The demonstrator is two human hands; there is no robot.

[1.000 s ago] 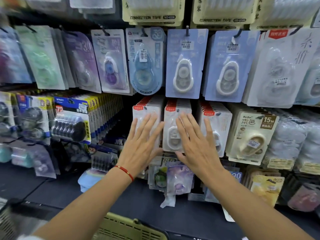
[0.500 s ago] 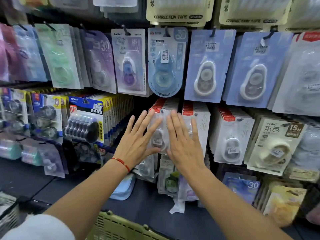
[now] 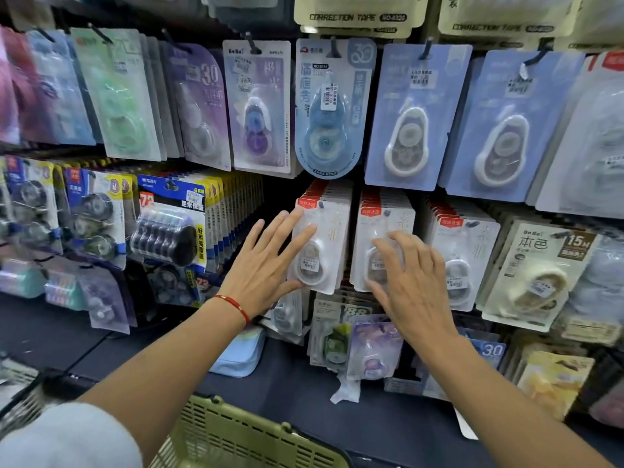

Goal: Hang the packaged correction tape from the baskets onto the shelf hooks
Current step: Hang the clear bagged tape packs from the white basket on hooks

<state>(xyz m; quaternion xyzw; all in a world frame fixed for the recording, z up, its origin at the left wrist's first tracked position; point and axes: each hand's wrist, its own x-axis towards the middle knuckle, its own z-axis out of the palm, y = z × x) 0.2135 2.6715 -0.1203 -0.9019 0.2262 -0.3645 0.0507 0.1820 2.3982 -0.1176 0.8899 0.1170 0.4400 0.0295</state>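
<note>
The step in hand looks like tidying packs already hung, not fetching a new one: neither hand carries anything. At the bottom edge of the view the green basket (image 3: pixel 236 437) sits below the shelf (image 3: pixel 84 336); what it holds cannot be seen. Moving right, the left hand (image 3: pixel 266 265), a red cord at its wrist, lies flat with straight spread fingers against the left side of the left stack of white correction tape packs (image 3: pixel 322 238), fingertips on the front card and thumb at its lower edge, pressing, not gripping. Just right, the right hand (image 3: pixel 412 285) is also released, its slightly bent fingers resting on the front of the middle stack of white packs (image 3: pixel 385 238), covering most of the blister. A third white stack (image 3: pixel 462 258) hangs untouched further right. The next move likely calls for pushing both rows squarely back along their hooks, then reaching down to the basket for another pack.
</note>
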